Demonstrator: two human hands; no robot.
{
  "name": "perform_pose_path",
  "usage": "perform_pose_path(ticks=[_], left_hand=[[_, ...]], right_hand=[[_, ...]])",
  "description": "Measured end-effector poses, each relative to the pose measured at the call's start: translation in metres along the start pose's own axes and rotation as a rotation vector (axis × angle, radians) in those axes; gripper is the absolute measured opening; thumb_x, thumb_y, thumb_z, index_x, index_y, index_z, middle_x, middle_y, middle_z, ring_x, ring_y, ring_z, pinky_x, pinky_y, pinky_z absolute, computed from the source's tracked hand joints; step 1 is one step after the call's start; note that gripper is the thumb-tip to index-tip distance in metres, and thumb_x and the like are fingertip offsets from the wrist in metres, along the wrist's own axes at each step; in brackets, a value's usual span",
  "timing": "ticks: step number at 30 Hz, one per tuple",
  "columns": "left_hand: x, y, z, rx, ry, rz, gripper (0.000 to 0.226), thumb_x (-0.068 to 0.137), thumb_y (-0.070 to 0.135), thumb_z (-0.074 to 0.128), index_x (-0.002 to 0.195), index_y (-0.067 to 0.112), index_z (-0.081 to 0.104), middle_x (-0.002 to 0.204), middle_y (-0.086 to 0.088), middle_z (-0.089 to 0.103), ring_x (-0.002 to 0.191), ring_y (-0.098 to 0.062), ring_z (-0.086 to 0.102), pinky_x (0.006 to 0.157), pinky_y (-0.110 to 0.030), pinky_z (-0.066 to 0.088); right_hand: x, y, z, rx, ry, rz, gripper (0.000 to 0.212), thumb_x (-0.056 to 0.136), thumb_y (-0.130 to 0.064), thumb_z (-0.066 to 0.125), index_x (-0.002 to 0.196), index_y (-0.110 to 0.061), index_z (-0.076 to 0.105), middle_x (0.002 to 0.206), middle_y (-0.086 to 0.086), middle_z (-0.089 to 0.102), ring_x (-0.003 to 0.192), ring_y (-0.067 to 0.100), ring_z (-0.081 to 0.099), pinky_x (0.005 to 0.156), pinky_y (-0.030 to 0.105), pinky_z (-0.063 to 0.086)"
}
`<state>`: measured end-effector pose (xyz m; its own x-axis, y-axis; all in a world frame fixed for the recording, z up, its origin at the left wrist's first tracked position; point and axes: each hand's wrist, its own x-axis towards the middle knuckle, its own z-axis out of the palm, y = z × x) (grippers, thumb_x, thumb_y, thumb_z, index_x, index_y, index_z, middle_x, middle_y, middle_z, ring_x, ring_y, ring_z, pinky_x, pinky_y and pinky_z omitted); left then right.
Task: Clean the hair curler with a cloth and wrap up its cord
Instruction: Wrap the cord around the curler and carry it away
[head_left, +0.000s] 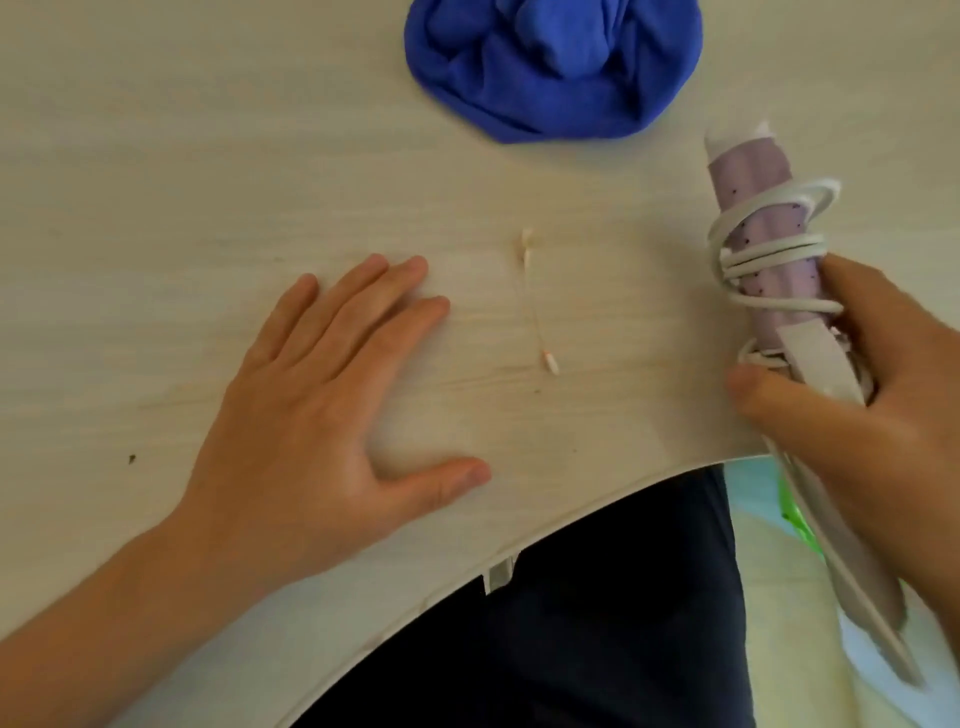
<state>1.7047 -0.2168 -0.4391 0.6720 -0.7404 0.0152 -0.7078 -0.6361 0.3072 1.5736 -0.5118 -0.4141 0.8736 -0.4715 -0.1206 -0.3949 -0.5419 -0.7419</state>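
Observation:
A lilac hair curler (753, 182) with a white clamp lies at the right of the pale wooden table (208, 156), its barrel pointing away from me. Its white cord (769, 254) is wound in several loops round the barrel. My right hand (862, 405) grips the curler near the clamp, thumb on the left side, fingers curled over the right. My left hand (322, 415) rests flat on the table with fingers straight, holding nothing. A crumpled blue cloth (550, 67) sits at the far edge, apart from both hands.
A used cotton swab (537, 306) lies on the table between my hands. The table's curved front edge (571, 514) runs just below my hands, with my dark-clothed lap under it. A small dark speck (132, 458) sits at the left.

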Motion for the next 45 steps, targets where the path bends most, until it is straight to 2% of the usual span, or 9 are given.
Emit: perform_pose_path(ticks=[3, 9, 13, 17, 24, 27, 30, 35, 45], left_hand=[[0.000, 0.005, -0.003, 0.008, -0.027, -0.021, 0.099, 0.079, 0.079, 0.058, 0.151, 0.012, 0.044, 0.167, -0.006, 0.033, 0.157, -0.024, 0.024, 0.125, -0.056, 0.016], [0.003, 0.011, -0.008, -0.032, -0.059, -0.058, 0.099, 0.082, 0.077, 0.059, 0.152, 0.010, 0.041, 0.167, -0.011, 0.031, 0.157, -0.028, 0.022, 0.125, -0.058, 0.014], [0.007, 0.031, -0.024, -0.072, -0.188, -0.138, 0.097, 0.081, 0.067, 0.065, 0.152, 0.007, 0.037, 0.169, -0.013, 0.024, 0.158, -0.031, 0.016, 0.126, -0.056, 0.010], [0.002, 0.069, -0.068, -0.151, -0.321, -0.318, 0.087, 0.083, 0.059, 0.069, 0.150, 0.011, 0.039, 0.168, -0.011, 0.025, 0.148, -0.035, 0.034, 0.118, -0.052, 0.031], [-0.045, 0.173, -0.180, -0.468, -0.362, -0.393, 0.062, 0.088, 0.060, 0.062, 0.143, 0.032, 0.051, 0.138, 0.020, 0.058, 0.125, 0.000, 0.056, 0.106, -0.038, 0.048], [-0.049, 0.218, -0.217, -0.577, -0.261, -0.327, 0.043, 0.089, 0.054, 0.063, 0.130, 0.040, 0.058, 0.126, 0.026, 0.064, 0.116, 0.002, 0.062, 0.095, -0.025, 0.048], [-0.039, 0.250, -0.234, -0.660, -0.172, -0.277, 0.036, 0.090, 0.047, 0.062, 0.125, 0.035, 0.062, 0.124, 0.022, 0.067, 0.113, -0.007, 0.066, 0.094, -0.022, 0.048], [-0.009, 0.287, -0.231, -0.795, -0.179, -0.150, 0.040, 0.089, 0.041, 0.062, 0.125, 0.024, 0.064, 0.126, 0.011, 0.068, 0.120, -0.018, 0.064, 0.100, -0.020, 0.047], [0.077, 0.342, -0.220, -0.864, -0.468, 0.135, 0.049, 0.090, 0.045, 0.058, 0.136, 0.028, 0.058, 0.136, 0.011, 0.063, 0.131, -0.017, 0.057, 0.108, -0.034, 0.044]], right_hand=[[-0.007, -0.016, -0.009, 0.053, -0.106, 0.033, 0.044, 0.076, -0.032, 0.068, 0.117, -0.046, 0.063, 0.080, -0.013, 0.065, 0.064, 0.004, 0.058, 0.054, 0.007, 0.042], [0.004, -0.027, -0.014, 0.207, -0.105, 0.204, 0.034, 0.077, -0.032, 0.065, 0.109, -0.040, 0.063, 0.074, -0.013, 0.059, 0.063, 0.005, 0.051, 0.060, 0.028, 0.043], [0.001, -0.035, -0.024, 0.277, -0.138, 0.278, 0.028, 0.078, -0.028, 0.067, 0.105, -0.032, 0.064, 0.074, -0.006, 0.059, 0.062, 0.007, 0.049, 0.060, 0.029, 0.043], [-0.023, -0.055, -0.070, 0.363, -0.204, 0.296, 0.018, 0.082, -0.021, 0.068, 0.098, -0.029, 0.064, 0.070, -0.013, 0.054, 0.061, 0.005, 0.045, 0.060, 0.023, 0.039], [-0.136, -0.079, -0.194, 0.382, -0.225, 0.349, 0.016, 0.079, -0.031, 0.068, 0.094, -0.033, 0.066, 0.067, -0.012, 0.059, 0.056, 0.000, 0.050, 0.054, 0.014, 0.042], [-0.184, -0.076, -0.236, 0.379, -0.211, 0.377, 0.021, 0.078, -0.034, 0.066, 0.099, -0.033, 0.067, 0.077, -0.002, 0.064, 0.063, 0.007, 0.055, 0.063, 0.023, 0.045], [-0.221, -0.066, -0.262, 0.383, -0.141, 0.419, 0.033, 0.072, -0.048, 0.063, 0.104, -0.042, 0.067, 0.088, -0.001, 0.069, 0.080, 0.017, 0.062, 0.071, 0.033, 0.049], [-0.253, -0.053, -0.274, 0.451, 0.033, 0.492, 0.020, 0.074, -0.037, 0.066, 0.092, -0.028, 0.069, 0.079, 0.008, 0.067, 0.062, 0.009, 0.056, 0.065, 0.037, 0.043], [-0.262, -0.074, -0.305, 0.589, 0.488, 0.585, 0.037, 0.064, -0.047, 0.066, 0.093, -0.026, 0.074, 0.078, 0.007, 0.069, 0.062, 0.005, 0.057, 0.058, 0.015, 0.045]])
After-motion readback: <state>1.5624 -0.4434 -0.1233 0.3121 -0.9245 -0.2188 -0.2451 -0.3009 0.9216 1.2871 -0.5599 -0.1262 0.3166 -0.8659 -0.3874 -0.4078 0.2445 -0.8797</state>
